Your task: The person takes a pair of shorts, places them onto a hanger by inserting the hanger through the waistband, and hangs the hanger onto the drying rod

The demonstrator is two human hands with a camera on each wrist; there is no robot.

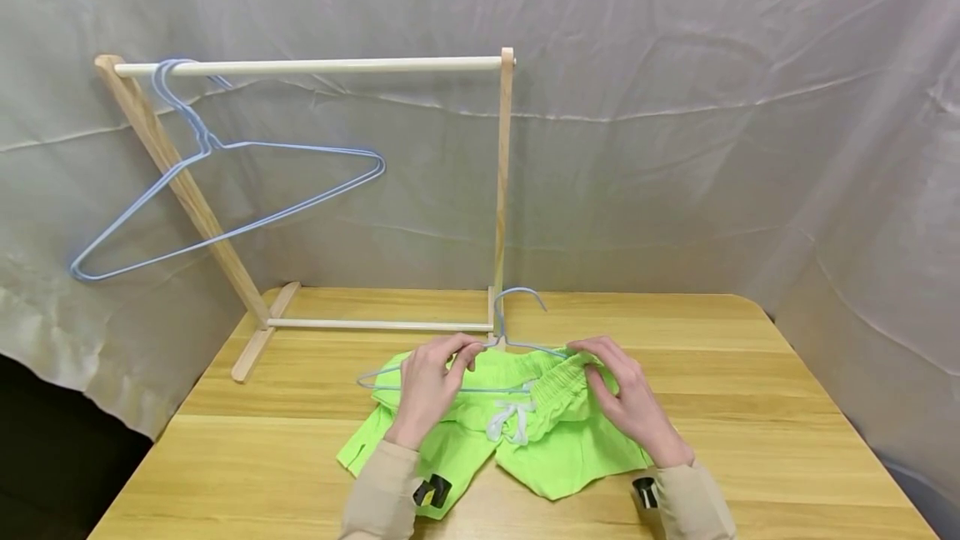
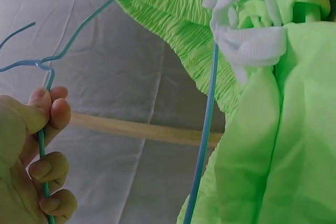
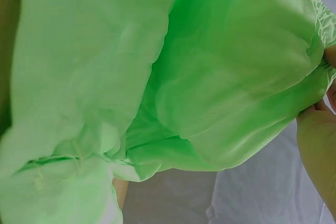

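Bright-green fabric shorts with a white drawstring (image 1: 577, 461) are lying on the wood-grain table (image 1: 757, 415). 1 blue wire hanger (image 2: 208, 106) is sitting right-end-in at the waistband, left end sticking out. Left hand (image 1: 435, 386) is gripping hanger wire; right hand (image 1: 630, 398) is pinching the waistband. Likely step: fitting shorts onto hanger. Next move is probably calling for tucking the left end in. Wooden rack (image 1: 504, 148) is standing behind.
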